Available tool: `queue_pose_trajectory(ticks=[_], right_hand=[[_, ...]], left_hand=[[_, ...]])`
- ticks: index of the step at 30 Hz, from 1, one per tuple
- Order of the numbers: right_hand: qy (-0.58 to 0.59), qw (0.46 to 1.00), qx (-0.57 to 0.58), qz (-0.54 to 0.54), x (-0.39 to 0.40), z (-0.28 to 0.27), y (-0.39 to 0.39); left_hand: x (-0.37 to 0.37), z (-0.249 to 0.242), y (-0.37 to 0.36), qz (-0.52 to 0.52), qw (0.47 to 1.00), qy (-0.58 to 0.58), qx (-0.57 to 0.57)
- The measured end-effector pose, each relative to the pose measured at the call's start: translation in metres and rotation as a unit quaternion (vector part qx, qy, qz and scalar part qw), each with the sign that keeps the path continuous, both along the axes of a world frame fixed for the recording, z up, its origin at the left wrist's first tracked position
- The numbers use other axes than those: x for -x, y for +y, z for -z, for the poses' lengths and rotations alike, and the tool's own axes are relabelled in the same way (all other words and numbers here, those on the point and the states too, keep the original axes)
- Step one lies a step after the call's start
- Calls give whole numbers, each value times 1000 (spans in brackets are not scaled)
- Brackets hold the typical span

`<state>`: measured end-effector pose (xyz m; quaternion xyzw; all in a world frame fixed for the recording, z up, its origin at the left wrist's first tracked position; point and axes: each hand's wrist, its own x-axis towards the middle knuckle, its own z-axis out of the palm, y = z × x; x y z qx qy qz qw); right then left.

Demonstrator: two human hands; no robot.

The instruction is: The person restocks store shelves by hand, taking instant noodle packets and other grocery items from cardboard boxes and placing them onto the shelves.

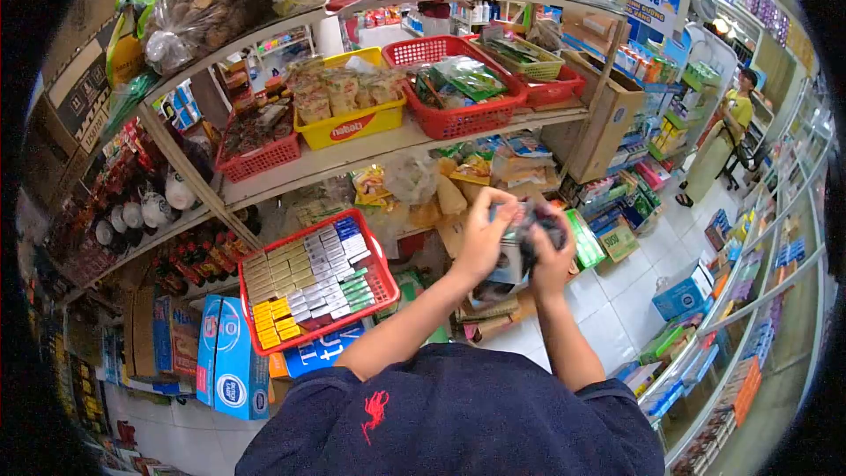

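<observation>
Dark package (511,257), blurred and partly covered by fingers, is held up just right of the frame's centre; what it contains is too smeared to tell. Both hands grasp it: the left hand (483,240) is curled round its left side, and the right hand (552,257) closes on its right side. Two bare forearms run up to it from a dark navy shirt (493,414) with a red emblem at the bottom of the frame.

Left of the left forearm, a red tray (382,280) holds rows of small packs (304,269), mostly gold and silver, with yellow ones at the lower left corner, green ones at the right and blue ones at the top. Below the tray, toward the lower left, stands a blue carton (231,357). Just right of the right hand are green boxes (585,238).

Above the hands, a shelf board (423,154) carries a yellow basket (354,129) marked "nabati", filled with packets, and beside it a red basket (467,121) with green packages inside. Bulging plastic bags lie along the top of the frame. White floor tiles (608,295) show right of centre, glass-fronted shelving curves down the right edge, and a person in a yellow top (740,110) stands at the upper right.
</observation>
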<state>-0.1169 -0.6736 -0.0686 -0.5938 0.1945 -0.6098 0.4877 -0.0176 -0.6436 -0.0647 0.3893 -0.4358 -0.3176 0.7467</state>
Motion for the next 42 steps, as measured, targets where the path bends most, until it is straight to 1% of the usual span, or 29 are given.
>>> queue_pose_trajectory(ticks=[1,3,4,5,7,8,9,11,12,13,15,16,17,19,20,21,23,25,26,27,29,30,31,32,34,37,39,41,42], right_hand=[[-36,999,-33,9,6,-4,-7],[-17,999,-33,0,23,13,-9],[9,999,36,5,31,25,-10],[35,994,105,9,37,33,-11],[51,996,73,2,44,33,-11],[33,997,66,-7,46,33,-20],[-12,1000,-3,-26,45,35,-27],[4,997,-60,-50,45,18,-31],[-6,994,-77,-75,42,22,-32],[-16,992,-87,-93,38,20,-26],[13,998,20,-60,26,30,-31],[12,997,28,-69,21,27,-34],[8,997,25,-74,14,26,-38],[8,997,17,-69,5,26,-49],[4,997,-16,-75,5,25,-52],[-3,995,-44,-86,4,23,-53],[15,994,-53,-99,6,42,-51],[94,989,54,-102,27,31,-44],[117,984,92,-95,33,22,-41],[128,984,75,-103,34,19,-44],[126,981,146,-22,28,19,-56],[125,983,133,6,24,18,-65],[122,984,123,36,20,18,-70],[125,985,117,33,18,23,-68],[156,970,169,84,16,36,-57],[161,958,212,106,17,40,-60],[118,977,129,119,13,36,-74],[149,974,133,105,13,34,-61],[177,956,206,109,15,34,-50]], left_hand=[[11,-5,-5,-43,998,-45,-18],[21,-18,-13,-34,999,3,2],[14,-14,-22,-56,998,-33,-3],[12,-9,-24,-13,1000,4,-19],[21,-1,-28,-31,999,-9,-26],[29,3,-26,-11,1000,-16,-23],[34,11,-23,32,998,-21,-52],[50,12,-18,-10,999,21,-50],[43,21,-20,-28,998,-31,-51],[38,28,-22,-34,998,-32,-51],[26,31,-24,-185,961,-201,-44],[21,24,-12,-160,945,-236,-158],[15,24,-10,-165,943,-238,-162],[10,34,-13,-140,917,-273,-254],[9,44,-20,-128,941,-247,-192],[14,39,-23,-159,954,-224,-120],[20,18,-26,-227,951,-196,-78],[13,20,-36,-221,972,-75,-17],[10,20,-40,-203,978,-42,-14],[-2,43,-51,-177,984,-24,-21],[9,37,-49,-133,986,-47,-85],[18,38,-54,-153,983,-78,-71],[28,32,-55,-130,988,-38,-76],[31,28,-56,-99,993,-6,-65],[25,35,-56,-59,997,27,-51],[25,40,-55,4,998,64,-16],[30,47,-55,23,993,113,-9],[22,47,-56,13,996,92,-3],[14,43,-56,0,997,78,0]])
